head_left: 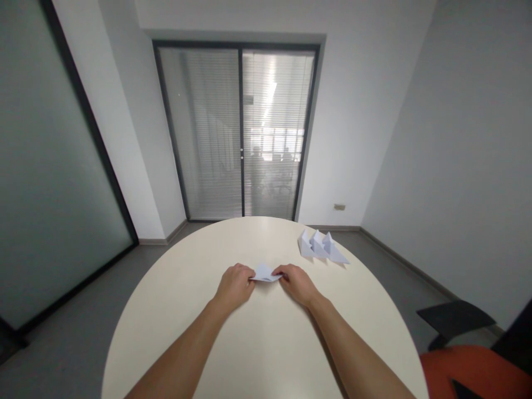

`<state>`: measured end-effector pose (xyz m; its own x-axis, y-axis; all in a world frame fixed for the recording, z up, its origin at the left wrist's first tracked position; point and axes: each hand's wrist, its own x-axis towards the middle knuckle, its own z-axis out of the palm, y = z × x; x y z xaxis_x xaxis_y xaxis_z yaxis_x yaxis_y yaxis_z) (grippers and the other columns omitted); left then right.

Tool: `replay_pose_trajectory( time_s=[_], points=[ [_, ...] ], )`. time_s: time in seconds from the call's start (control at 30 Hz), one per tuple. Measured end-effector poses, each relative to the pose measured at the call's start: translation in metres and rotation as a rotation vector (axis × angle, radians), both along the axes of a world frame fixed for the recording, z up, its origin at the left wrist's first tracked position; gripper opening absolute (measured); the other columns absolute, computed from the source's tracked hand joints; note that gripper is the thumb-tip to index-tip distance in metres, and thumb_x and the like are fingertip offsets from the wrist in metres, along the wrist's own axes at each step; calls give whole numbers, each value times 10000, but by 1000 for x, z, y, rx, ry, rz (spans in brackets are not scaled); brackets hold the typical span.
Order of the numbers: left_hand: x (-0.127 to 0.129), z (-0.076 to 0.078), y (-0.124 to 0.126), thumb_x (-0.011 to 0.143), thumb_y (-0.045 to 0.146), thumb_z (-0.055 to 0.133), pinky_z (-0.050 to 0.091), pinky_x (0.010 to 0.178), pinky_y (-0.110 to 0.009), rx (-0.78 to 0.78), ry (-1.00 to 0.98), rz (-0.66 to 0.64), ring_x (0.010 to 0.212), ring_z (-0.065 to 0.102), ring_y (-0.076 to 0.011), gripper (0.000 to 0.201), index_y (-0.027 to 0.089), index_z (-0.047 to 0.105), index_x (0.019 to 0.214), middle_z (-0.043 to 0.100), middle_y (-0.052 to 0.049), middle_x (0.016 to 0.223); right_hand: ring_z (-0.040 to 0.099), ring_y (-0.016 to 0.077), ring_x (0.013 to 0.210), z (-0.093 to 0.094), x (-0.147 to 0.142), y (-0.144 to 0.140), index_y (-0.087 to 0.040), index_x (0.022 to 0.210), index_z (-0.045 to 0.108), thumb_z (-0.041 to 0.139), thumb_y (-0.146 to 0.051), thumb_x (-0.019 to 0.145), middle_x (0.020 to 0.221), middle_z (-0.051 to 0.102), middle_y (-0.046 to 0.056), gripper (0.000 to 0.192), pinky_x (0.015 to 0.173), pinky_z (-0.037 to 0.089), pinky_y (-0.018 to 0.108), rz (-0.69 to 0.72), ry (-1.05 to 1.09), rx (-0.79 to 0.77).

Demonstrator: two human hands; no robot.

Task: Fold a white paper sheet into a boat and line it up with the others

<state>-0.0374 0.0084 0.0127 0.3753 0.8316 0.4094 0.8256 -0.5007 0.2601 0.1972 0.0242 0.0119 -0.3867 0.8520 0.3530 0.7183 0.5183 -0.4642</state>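
Observation:
A folded piece of white paper with a raised triangular peak is held just above the round table. My left hand pinches its left corner between thumb and fingers. On the opposite side, my right hand grips the right corner the same way. Parts of both thumbs are hidden by the paper and the fingers. To the right and farther back, three folded paper boats stand close together in a row, apart from my hands.
The round cream table fills the lower middle. Near its right edge is a chair with an orange seat and black armrest. Behind the table, a dark-framed glass door with blinds stands in the white wall.

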Motion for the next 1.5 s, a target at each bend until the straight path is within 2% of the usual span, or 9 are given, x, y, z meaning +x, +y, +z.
replay_pose_trajectory(
  time_s=[0.2,0.37,0.5,0.7,1.13,1.23,1.3,1.4,1.5],
  points=[
    [2,-2,2,838,85,562,480,934,-380,36,-37,-68,1044,616,-235,284,247,754,972,730,-62,1083,669,209,945,-2,4,3,-239,1022,739,509,-69,793,1001,747,44,366,866,479,324,-25,-18,14],
    [2,-3,1,889,148,533,479,900,-345,7,-44,-67,974,629,-219,235,228,739,969,729,-61,982,675,203,977,-5,4,4,-238,1079,716,520,-96,809,1041,748,44,362,887,486,320,-10,43,-8],
    [3,-1,-1,960,246,466,477,857,-332,8,-29,-33,946,633,-224,258,219,723,942,723,-73,949,684,206,918,1,2,1,-229,1047,725,535,-157,833,997,755,56,296,834,488,305,-21,60,-23],
    [4,1,-1,972,273,462,477,834,-335,-17,-29,31,940,629,-233,259,200,704,919,724,-75,948,645,185,714,10,-3,-5,-208,938,722,505,-312,912,850,749,52,242,625,411,261,-54,56,-54],
    [6,1,0,949,303,515,464,802,-318,-42,-30,160,934,604,-230,223,194,673,837,694,-67,884,634,182,711,2,-5,0,-194,921,712,494,-380,939,829,739,64,287,638,401,262,-90,100,-65],
    [7,3,-2,951,298,514,455,829,-298,-83,-54,163,961,606,-214,196,197,680,927,695,-61,929,639,181,728,-1,-4,3,-204,1050,684,518,-356,923,829,735,48,259,660,411,260,-96,120,-92],
    [8,3,-3,940,279,531,451,858,-286,-115,-82,164,993,608,-202,208,206,661,1085,695,-57,1000,637,181,726,-2,-4,4,-219,1140,653,522,-341,916,821,729,31,287,668,418,263,-91,134,-99],
    [7,2,-3,925,257,548,449,906,-288,-140,-114,153,1050,601,-197,405,237,545,1330,689,-49,1106,638,183,744,-3,-4,4,-238,1228,618,517,-319,913,838,725,19,341,693,433,272,-72,135,-92],
    [6,-1,-2,932,237,526,423,990,-306,-117,-101,103,1136,565,-206,429,238,538,1361,662,-47,1236,646,191,780,-3,-3,4,-243,1270,609,511,-299,913,866,726,27,375,734,458,290,-64,109,-94]
  ],
)
